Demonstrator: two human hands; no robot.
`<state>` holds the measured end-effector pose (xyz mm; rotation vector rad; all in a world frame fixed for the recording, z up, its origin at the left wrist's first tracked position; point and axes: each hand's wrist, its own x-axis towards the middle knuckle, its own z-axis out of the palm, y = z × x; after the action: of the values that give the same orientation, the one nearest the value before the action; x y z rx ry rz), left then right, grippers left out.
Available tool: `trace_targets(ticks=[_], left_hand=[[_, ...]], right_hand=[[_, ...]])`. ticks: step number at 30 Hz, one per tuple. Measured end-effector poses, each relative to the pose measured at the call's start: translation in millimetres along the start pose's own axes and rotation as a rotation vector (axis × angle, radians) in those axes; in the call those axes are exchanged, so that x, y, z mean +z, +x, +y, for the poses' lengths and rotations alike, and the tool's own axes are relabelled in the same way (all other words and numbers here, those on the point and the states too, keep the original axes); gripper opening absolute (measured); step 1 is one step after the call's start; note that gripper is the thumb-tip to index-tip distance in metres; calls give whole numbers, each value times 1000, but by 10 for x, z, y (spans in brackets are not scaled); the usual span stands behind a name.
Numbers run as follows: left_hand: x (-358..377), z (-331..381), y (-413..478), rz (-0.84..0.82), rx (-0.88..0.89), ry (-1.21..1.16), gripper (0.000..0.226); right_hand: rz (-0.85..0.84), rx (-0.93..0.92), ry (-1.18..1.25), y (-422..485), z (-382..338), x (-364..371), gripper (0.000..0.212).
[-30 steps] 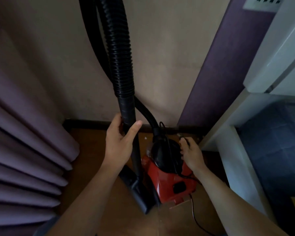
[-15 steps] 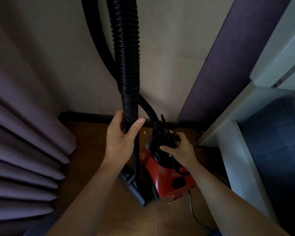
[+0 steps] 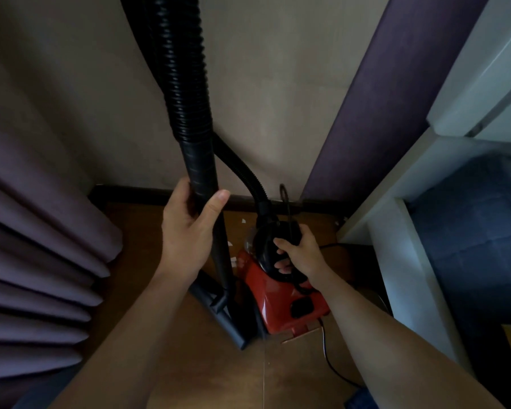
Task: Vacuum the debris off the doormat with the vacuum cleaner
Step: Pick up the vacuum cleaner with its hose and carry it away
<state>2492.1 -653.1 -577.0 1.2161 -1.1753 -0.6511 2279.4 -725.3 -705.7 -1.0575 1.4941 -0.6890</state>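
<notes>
A red canister vacuum cleaner with a black top stands on the wooden floor near the wall. My right hand grips the black carry handle on top of it. A black ribbed hose runs up out of view and joins a rigid black wand, which my left hand holds upright. The black floor nozzle rests on the floor left of the canister. No doormat is in view.
Purple pleated curtains hang at the left. A white shelf unit stands at the right, with a dark blue cloth inside. The power cord trails over the floor behind the canister. Small white scraps lie by the skirting board.
My right hand moved from the cord beside the canister onto the black top and has closed round the carry handle. My left hand stays on the wand.
</notes>
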Motion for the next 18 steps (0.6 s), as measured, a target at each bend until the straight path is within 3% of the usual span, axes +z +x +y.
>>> trace_targets(ticks=[18], left_hand=[[-17,-3,8,16,-14,-114,21]], right_hand=[[75,-113,6,-297,-370,27,17]])
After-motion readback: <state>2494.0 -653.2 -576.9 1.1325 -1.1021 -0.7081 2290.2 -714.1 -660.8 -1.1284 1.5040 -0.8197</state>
